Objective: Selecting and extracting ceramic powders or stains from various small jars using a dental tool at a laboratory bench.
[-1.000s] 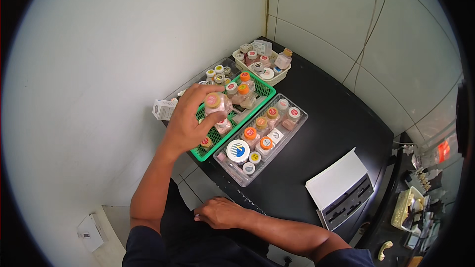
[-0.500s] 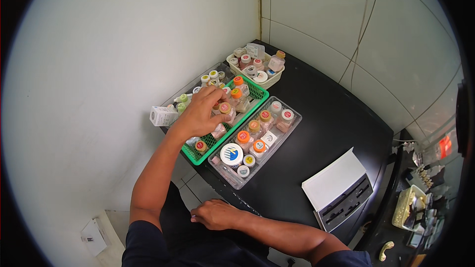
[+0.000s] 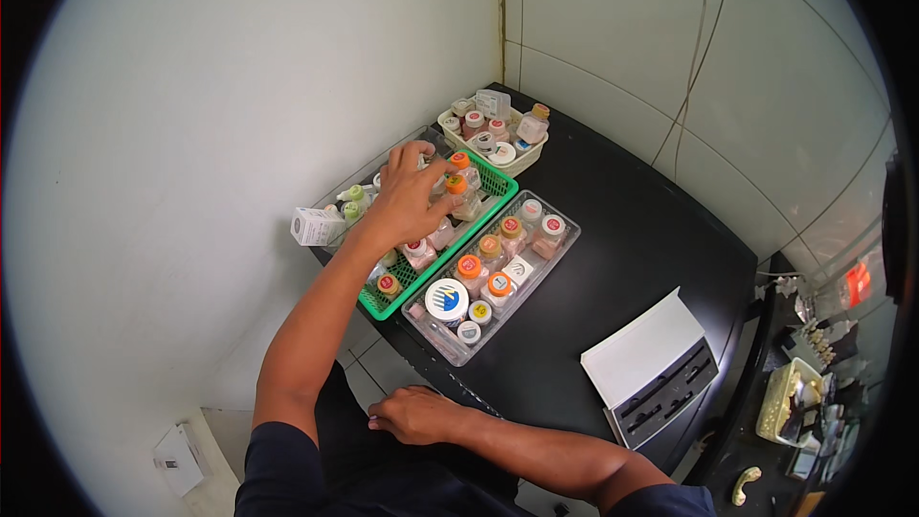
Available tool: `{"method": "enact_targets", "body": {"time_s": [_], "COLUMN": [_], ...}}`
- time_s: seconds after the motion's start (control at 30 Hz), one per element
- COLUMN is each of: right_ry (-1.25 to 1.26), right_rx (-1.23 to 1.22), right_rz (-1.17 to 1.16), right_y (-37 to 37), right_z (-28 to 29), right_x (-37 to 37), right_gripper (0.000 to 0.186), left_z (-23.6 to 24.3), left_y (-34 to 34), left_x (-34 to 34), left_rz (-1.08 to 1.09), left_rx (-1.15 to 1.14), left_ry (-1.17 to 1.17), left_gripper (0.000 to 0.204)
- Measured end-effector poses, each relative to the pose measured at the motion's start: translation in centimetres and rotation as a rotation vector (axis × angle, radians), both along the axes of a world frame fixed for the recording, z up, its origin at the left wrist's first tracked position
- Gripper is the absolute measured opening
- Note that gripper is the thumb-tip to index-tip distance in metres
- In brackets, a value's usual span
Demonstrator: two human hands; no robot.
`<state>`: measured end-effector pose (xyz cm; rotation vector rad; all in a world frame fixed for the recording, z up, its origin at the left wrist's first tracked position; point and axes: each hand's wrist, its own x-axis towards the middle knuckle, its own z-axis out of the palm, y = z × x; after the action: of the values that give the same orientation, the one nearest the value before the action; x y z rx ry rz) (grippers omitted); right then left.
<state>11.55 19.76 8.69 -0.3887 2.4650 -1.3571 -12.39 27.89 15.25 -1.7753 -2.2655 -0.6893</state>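
Observation:
Over the green basket of small bottles, my left hand reaches with its fingers apart. Its thumb and forefinger are close to a clear bottle with an orange cap. Another orange-capped bottle stands just beyond. Below the palm lies a bottle of pinkish powder with a white cap. My hand hides some of the bottles under it. Near the table's front edge my right hand rests at my lap, its fingers curled in, with nothing visible in them.
Right of the basket, a clear tray holds several capped jars. A cream basket of bottles stands in the far corner. A small white box is by the left wall. An open white case lies on the black table.
My left hand has moved up and to the right over the green basket, its fingers spreading. Bottles it covered near the basket's front now show. My right hand has stayed put.

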Motion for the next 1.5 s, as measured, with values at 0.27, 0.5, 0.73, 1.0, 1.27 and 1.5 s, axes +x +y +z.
{"method": "enact_targets", "body": {"time_s": [0.27, 0.5, 0.73, 1.0, 1.27, 1.5], "right_ry": [0.093, 0.138, 0.069, 0.243, 0.213, 0.566], "right_rx": [-0.042, -0.062, 0.0, -0.151, -0.214, -0.261], "right_rz": [-0.04, -0.061, -0.013, -0.234, -0.329, -0.42], "right_y": [-0.7, -0.6, -0.2, -0.2, -0.5, 0.3], "right_z": [-1.5, -1.7, -0.6, 0.0, 0.4, 1.0], "right_x": [0.2, 0.4, 0.6, 1.1, 1.3, 1.6], "right_gripper": [0.032, 0.032, 0.032, 0.019, 0.021, 0.026], "left_z": [0.3, 3.2, -0.8, -7.4, -14.3, -13.8], "left_y": [1.3, -6.8, -19.4, -24.9, -27.3, -26.9], "left_x": [0.2, 4.0, 7.6, 10.4, 10.6, 11.2], "left_rz": [-0.006, -0.316, -0.226, -0.067, 0.088, 0.057], "left_rx": [0.05, 0.581, 0.892, 0.876, 0.823, 0.821], "left_ry": [-0.077, -1.044, -1.362, -1.391, -1.463, -1.575], "left_gripper": [0.038, 0.033, 0.046, 0.038, 0.038, 0.042]}}
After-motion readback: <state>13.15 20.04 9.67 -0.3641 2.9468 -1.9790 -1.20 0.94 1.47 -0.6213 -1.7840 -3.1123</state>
